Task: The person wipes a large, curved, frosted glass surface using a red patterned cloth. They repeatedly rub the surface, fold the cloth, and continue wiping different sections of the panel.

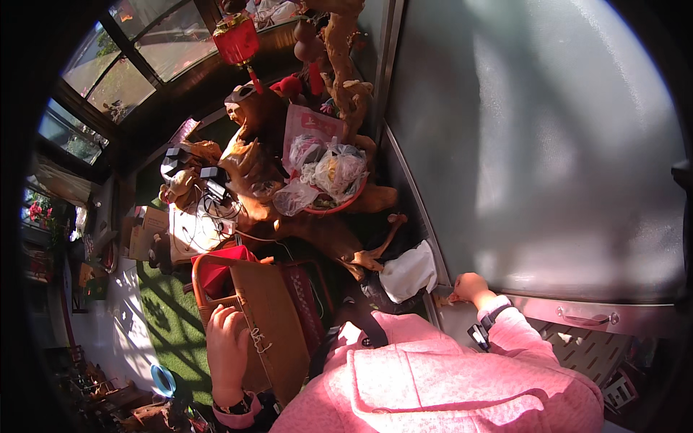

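My left hand (227,349) is raised over the near end of a wicker chair (216,300) with an orange-brown frame; its fingers are apart and it holds nothing that shows. White string hangs on the brown panel (276,325) beside it. My right hand (470,288) is bent at the lower corner of a large grey frosted panel (541,162), by its metal edge. Its fingertips are partly hidden, and a small tan thing shows at them. A white cloth or bag (409,271) lies just left of this hand. Both sleeves are pink, with a dark band on the right wrist.
Gnarled wooden root furniture (319,233) stands ahead, bearing a red basket (338,208) of plastic bags, with cables (216,208) to its left. A red lantern (236,40) hangs above. Green turf matting (168,319) and a blue ring (163,380) lie at left. A metal handle (587,318) is at right.
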A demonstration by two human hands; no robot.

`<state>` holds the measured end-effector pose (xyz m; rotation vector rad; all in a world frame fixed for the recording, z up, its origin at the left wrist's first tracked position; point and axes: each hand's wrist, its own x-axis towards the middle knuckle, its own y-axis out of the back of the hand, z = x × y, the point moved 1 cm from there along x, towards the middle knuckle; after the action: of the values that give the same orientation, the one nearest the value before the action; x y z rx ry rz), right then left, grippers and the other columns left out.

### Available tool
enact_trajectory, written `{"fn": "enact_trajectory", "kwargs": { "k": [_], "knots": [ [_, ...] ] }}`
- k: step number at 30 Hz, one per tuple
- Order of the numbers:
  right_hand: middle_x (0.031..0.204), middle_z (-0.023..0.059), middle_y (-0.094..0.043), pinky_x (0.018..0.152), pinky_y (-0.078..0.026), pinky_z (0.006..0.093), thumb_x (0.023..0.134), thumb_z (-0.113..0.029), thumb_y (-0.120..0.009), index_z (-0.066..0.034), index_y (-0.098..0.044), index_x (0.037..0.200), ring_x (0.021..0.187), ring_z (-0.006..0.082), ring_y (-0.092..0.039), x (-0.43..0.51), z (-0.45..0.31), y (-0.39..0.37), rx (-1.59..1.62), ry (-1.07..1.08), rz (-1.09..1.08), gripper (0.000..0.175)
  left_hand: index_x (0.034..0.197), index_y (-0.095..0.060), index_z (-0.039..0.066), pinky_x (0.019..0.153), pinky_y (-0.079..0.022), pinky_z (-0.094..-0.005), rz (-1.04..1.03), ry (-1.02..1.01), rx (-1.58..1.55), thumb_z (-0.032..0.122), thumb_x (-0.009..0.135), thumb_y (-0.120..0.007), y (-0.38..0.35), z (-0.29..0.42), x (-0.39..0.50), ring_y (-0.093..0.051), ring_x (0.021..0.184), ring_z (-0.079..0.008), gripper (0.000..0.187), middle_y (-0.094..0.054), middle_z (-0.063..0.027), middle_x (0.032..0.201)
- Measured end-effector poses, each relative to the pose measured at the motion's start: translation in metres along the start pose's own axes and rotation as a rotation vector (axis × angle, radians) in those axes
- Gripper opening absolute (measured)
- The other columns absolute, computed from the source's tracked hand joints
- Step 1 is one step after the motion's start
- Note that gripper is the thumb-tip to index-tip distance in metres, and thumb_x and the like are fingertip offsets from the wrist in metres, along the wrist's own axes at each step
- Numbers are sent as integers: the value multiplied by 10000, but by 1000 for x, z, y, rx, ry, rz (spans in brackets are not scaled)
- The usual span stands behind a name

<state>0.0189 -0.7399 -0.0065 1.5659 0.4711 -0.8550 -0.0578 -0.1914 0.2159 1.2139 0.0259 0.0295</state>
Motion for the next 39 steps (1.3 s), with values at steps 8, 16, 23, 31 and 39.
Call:
{"fn": "enact_trajectory", "kwargs": {
  "k": [8,16,23,31,39],
  "knots": [
    [1152,79,-633,859,-547,313,887,-217,-648,-110,-735,1058,1080,227,-639,-29,25,-42,-592,-64,209,220,1090,-626,34,1043,-430,-427,-61,-133,-91,51,763,-718,-1,9,35,-529,1218,-332,340,-597,-119,1191],
    [1225,122,-649,864,-555,343,932,-180,-574,-98,-746,1078,1096,258,-670,-22,23,-35,-476,-89,120,240,1118,-634,56,1044,-430,-426,-168,-298,-165,101,805,-707,0,34,63,-528,1212,-331,324,-601,-113,1200],
    [1278,144,-638,840,-562,341,929,-210,-581,-85,-735,1127,1112,253,-671,-27,46,-75,-563,-99,-6,279,1103,-641,51,1036,-434,-426,-199,-292,-227,109,805,-709,-6,28,61,-539,1198,-330,311,-610,-117,1183],
    [1059,105,-730,768,-574,366,697,-292,-855,-120,-782,996,970,252,-720,-62,91,-115,-423,-231,-45,353,1075,-656,32,1005,-449,-402,-251,-371,-327,102,803,-694,-27,47,74,-572,1114,-329,284,-617,-130,1164],
    [1004,104,-740,791,-572,386,768,-263,-712,-132,-788,904,956,282,-719,-111,138,-162,-355,-241,-75,204,1091,-645,30,991,-461,-410,-325,-485,-319,110,824,-677,-45,63,83,-578,1117,-342,281,-624,-144,1169]
  ]
}}
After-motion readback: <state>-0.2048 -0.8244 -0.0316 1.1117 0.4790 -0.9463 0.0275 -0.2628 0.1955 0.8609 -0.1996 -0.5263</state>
